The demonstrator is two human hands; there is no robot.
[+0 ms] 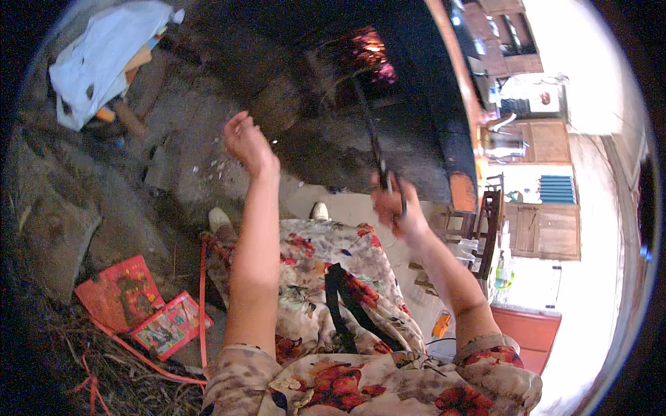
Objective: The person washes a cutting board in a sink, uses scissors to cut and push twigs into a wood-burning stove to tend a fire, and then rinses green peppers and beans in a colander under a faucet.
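Observation:
My right hand grips the looped handle of long dark metal tongs. The tongs reach forward to the mouth of a dark firebox, where embers glow orange and pink. Their far tips are lost in the dark there. My left hand is raised over the floor to the left, fingers loosely curled and nothing visible in it. Below it, small pale scraps lie scattered on the dusty floor.
A torn white bag with cardboard is at upper left. Red printed boxes lie near dry twigs and a red strap at lower left. A dark counter or stove top edge, wooden chairs and cabinets stand on the right.

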